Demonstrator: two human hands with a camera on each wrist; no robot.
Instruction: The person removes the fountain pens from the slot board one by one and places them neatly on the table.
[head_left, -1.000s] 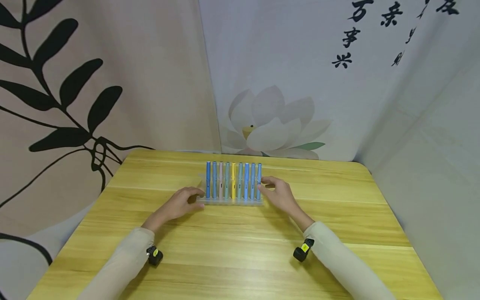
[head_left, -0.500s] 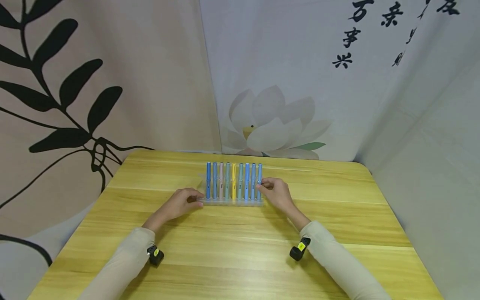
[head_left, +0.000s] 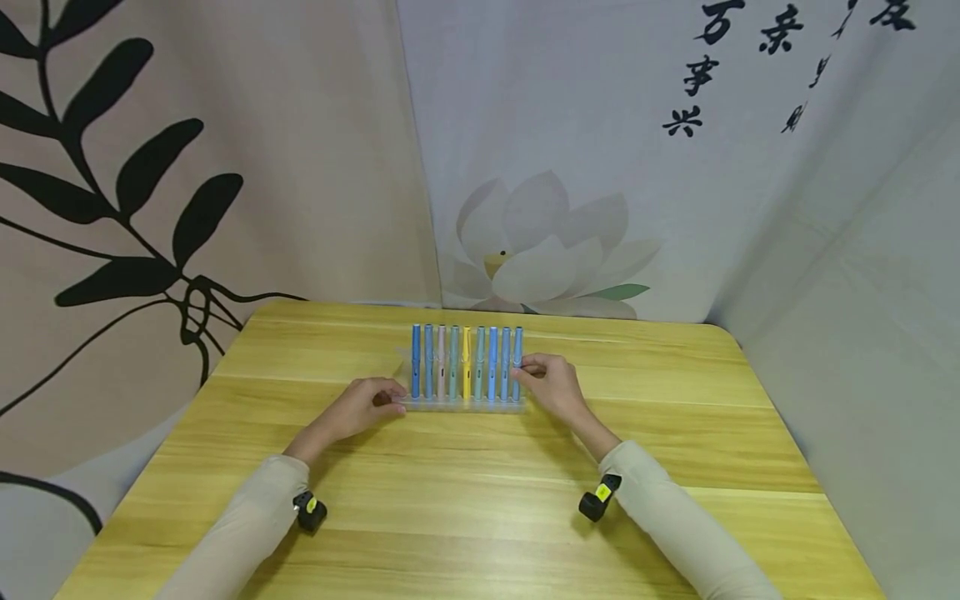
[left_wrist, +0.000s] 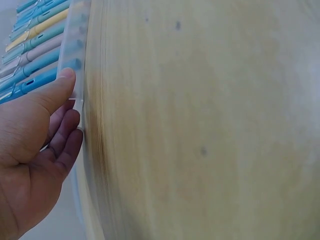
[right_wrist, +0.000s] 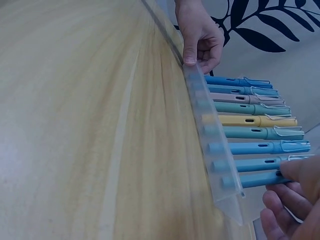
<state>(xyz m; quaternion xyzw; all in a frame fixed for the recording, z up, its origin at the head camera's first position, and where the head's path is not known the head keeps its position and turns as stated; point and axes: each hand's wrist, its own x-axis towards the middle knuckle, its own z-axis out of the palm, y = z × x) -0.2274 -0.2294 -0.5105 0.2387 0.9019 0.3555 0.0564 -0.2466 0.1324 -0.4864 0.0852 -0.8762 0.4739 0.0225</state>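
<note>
Several fountain pens stand upright in a row in a clear plastic pen stand [head_left: 465, 406], in blue, pinkish, green and yellow. My left hand [head_left: 367, 407] holds the stand's left end; in the left wrist view the left thumb [left_wrist: 64, 80] presses its front wall near a blue pen [left_wrist: 42, 80]. At the other end, my right hand [head_left: 553, 385] pinches the rightmost blue pen [right_wrist: 255, 179] between thumb and fingers. That pen's lower tip sits in the stand. Part of my right hand [right_wrist: 300, 200] is cut off in the right wrist view.
A wooden table [head_left: 480, 500] carries the stand near its far edge. Behind it hangs a pale curtain [head_left: 337, 167] with printed leaves, a lotus and writing. Each wrist bears a small black camera [head_left: 600, 498].
My right wrist has shifted slightly left, its fingers staying at the end pen. My left hand and the stand look almost unchanged.
</note>
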